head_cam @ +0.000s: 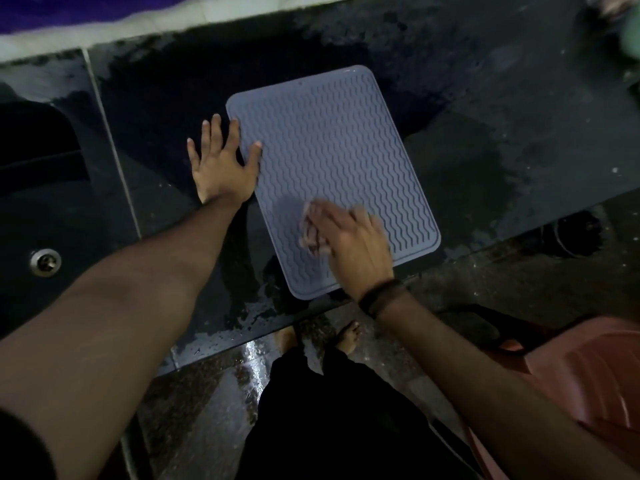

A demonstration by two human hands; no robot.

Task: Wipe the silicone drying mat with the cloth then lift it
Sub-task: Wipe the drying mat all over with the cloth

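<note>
— Silicone drying mat (339, 161): where is it found in relation to the hands?

— It is laid flat on the dark wet counter (502, 133), its long sides slanting away from the viewer. The right hand (349, 237) is placed on its near half, close to the near edge, and the left hand (221, 161) is set at its left long edge.

— How is the right hand's hold described?

— Its fingers are seen curled over a small bunched cloth (310, 225), which is pressed down onto the ribbed surface. The hand and cloth are blurred, so the exact lie of each finger cannot be told. A dark band (381, 297) is worn at that wrist.

— And the left hand?

— It is spread flat, fingers straight. The thumb and the nearest finger are laid over the mat's rim, while the palm and the other fingers are rested on the counter beside it. Nothing is gripped by it.

— What is seen further out?

— A sink drain (45, 261) is seen at the far left, in a dark basin. Bare feet (348, 337) are shown on the wet floor (214, 410) below the counter's front edge, and a reddish plastic object (588, 382) is found at the lower right.
</note>
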